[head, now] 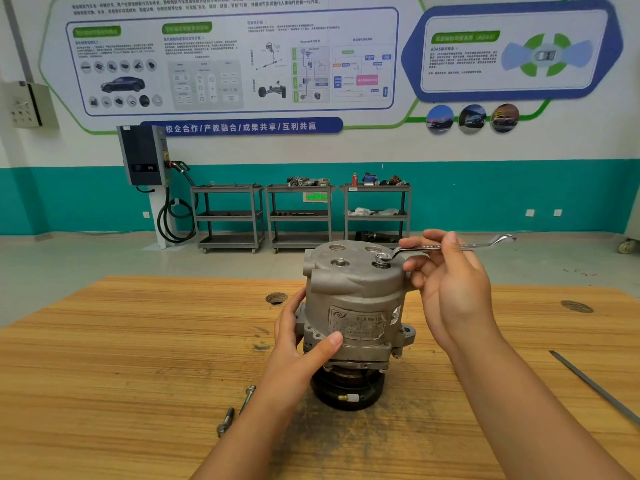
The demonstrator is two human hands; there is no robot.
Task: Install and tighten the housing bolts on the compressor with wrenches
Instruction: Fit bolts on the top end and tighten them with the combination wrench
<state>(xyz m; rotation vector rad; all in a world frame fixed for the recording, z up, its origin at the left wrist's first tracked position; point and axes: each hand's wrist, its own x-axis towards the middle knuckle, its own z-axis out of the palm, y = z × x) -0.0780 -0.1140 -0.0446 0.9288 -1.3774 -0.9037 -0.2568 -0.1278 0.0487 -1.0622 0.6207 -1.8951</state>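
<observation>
One upright grey compressor (356,296), wrench (485,244) atop

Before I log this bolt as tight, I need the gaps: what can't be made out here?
Head view only:
- bolt head: covered by the ring end of the ring wrench, so seating is unknown.
- compressor label: print too blurred to read.
- far side of the compressor: hidden by its own body.
- loose bolts: partly behind the left forearm.
- dark bar: cut off by the right edge.
</observation>
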